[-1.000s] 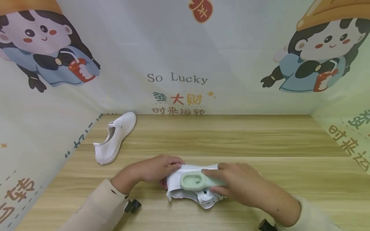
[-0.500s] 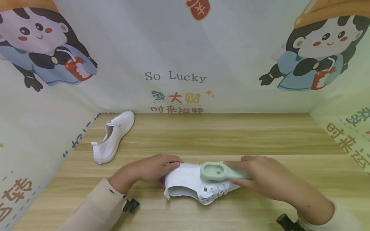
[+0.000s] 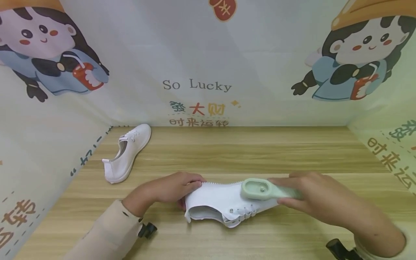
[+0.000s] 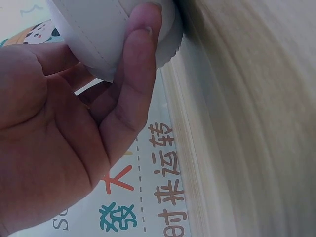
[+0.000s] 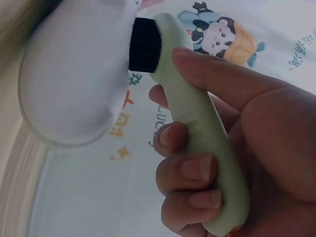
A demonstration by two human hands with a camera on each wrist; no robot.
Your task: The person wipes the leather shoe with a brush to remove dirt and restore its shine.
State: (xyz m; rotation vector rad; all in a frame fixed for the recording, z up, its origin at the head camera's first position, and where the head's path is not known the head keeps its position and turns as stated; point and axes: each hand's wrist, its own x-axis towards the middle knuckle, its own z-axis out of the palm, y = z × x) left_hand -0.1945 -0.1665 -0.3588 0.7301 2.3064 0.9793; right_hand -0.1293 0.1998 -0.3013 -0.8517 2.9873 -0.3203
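A white lace-up shoe (image 3: 214, 196) lies on its side on the wooden surface, its opening facing the person. At the heel end, my left hand (image 3: 177, 187) grips it, and the left wrist view shows fingers (image 4: 138, 74) curled against the heel (image 4: 98, 34). My right hand (image 3: 320, 198) holds a pale green brush (image 3: 256, 189) by its handle, fingers wrapped round it in the right wrist view. The brush's black bristles (image 5: 145, 45) touch the side of the shoe (image 5: 79, 74) towards the toe. In the head view the brush head hides the bristles and part of the shoe's side.
A second white shoe (image 3: 128, 153) stands at the back left, near the corner. Printed cloth walls (image 3: 260, 72) enclose the wooden surface (image 3: 260, 151) at the back and on both sides.
My right hand has slid the brush rightward along the shoe, from near the heel towards the toe, uncovering the laces. The left hand keeps its grip on the heel.
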